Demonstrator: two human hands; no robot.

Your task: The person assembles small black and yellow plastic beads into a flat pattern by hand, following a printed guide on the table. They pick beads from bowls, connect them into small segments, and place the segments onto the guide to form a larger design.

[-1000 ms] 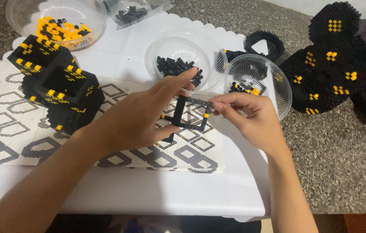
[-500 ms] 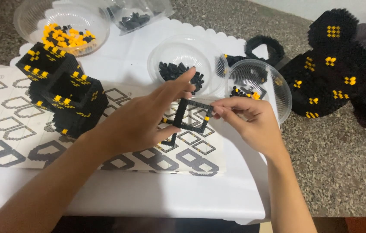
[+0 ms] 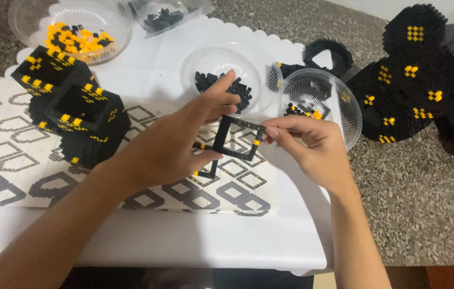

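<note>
**Square frame in both hands, big builds parked either side**

Largest first: the speckled stone surface (image 3: 425, 214) carries a white scalloped tray (image 3: 184, 246) w/ a printed pattern sheet (image 3: 146, 198) on it. Far right sits a big black block figure (image 3: 420, 80) w/ yellow spots; left on the sheet, a stacked black-and-yellow block build (image 3: 72, 112). Both look well along, so by my read much of the build is done.

Behind: clear bowl of yellow pieces (image 3: 72, 32), clear bowl of black pieces (image 3: 221, 75), and a tilted bowl (image 3: 318, 101) just right of it, w/ only a few bits left.

Smallest: the open square frame (image 3: 237, 138), black w/ yellow corner bits, held above the sheet btwn your hands. Your left hand (image 3: 179, 144) is loosely curled, thumb and fingers pinching its left side. Your right hand (image 3: 312, 144) is closed in a fingertip pinch on its right edge. The frame isn't joined to either build, so that's still left.
</note>
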